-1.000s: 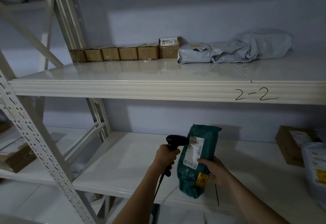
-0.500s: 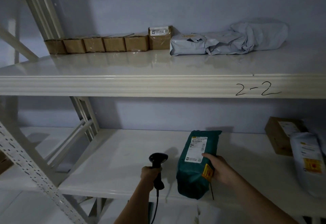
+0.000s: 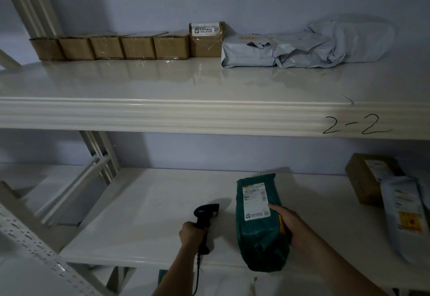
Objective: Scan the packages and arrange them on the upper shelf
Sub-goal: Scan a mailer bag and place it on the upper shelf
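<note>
Left hand [image 3: 192,234]: gripping scanner [image 3: 204,219]. Right hand [image 3: 289,227]: clasping green package [image 3: 258,223] from right side, over lower shelf [image 3: 144,214]; white label on face. Upper shelf [image 3: 162,86], far: boxes [image 3: 130,46], grey bags [image 3: 302,49].

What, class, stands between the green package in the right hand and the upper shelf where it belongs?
Only the upper shelf's own front edge overhangs the green package held by the right hand. The shelf's front strip is bare; boxes and grey bags sit along the back.
</note>
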